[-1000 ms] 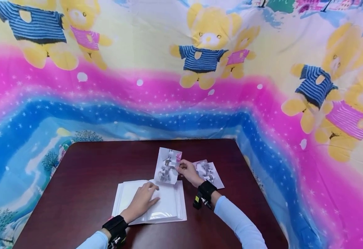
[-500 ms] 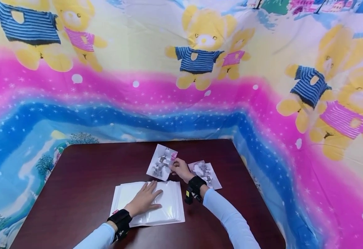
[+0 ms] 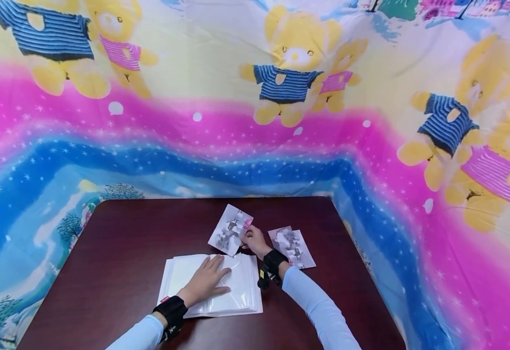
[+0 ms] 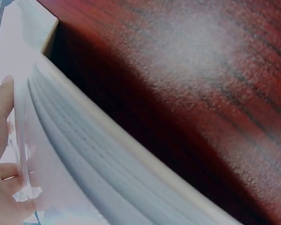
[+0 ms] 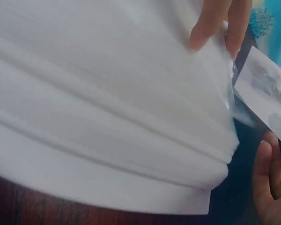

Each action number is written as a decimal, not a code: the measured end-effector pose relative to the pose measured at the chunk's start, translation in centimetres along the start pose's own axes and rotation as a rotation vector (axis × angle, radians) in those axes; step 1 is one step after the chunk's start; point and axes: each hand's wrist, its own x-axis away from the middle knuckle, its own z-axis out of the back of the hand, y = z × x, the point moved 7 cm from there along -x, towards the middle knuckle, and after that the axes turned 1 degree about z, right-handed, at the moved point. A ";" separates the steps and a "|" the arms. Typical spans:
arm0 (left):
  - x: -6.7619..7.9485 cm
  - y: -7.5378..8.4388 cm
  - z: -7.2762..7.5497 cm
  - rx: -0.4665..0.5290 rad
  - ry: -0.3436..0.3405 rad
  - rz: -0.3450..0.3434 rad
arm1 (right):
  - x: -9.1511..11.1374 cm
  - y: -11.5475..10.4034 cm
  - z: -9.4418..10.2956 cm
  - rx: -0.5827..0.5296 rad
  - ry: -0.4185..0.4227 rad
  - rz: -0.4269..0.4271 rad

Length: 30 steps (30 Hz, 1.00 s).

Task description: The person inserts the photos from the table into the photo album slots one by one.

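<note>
A photo album (image 3: 237, 297) lies open on the table, its pages white with shiny clear sleeves. Across its page rests my left hand (image 3: 206, 282), fingers spread toward the top edge. The left wrist view shows the same hand (image 4: 2, 150) at the sleeve's edge, with the page stack fanned beside it. My right hand (image 3: 256, 241) pinches a photo (image 3: 230, 229) by its right edge, tilted just beyond the album's top edge. In the right wrist view the photo (image 5: 267, 91) is close to the loose clear film at the page edge.
Two overlapping photos (image 3: 293, 247) lie on the dark wooden table (image 3: 119, 257), right of the album. A cloth printed with bears (image 3: 219, 150) hangs behind the table and along its sides.
The photo has tilted over and moved from overlapping the album's top to just beyond it. My left hand has flattened, its fingers reaching the page's top edge.
</note>
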 end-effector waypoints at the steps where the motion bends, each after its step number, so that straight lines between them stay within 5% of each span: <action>1: 0.1 0.0 0.0 -0.003 0.004 0.000 | -0.2 0.5 0.1 -0.001 0.005 -0.004; 10: 0.3 0.1 0.5 0.003 0.122 -0.050 | -0.7 1.1 1.0 -0.069 0.086 -0.018; 15: 0.3 0.1 0.5 0.026 0.137 -0.051 | -0.4 1.7 0.6 0.075 -0.035 -0.066; 22: 0.2 -0.2 0.6 0.112 0.122 -0.030 | -0.4 0.6 1.9 0.295 0.003 0.047; 30: 0.5 -0.3 0.7 0.159 0.068 -0.001 | -0.8 0.1 1.0 0.392 -0.117 0.070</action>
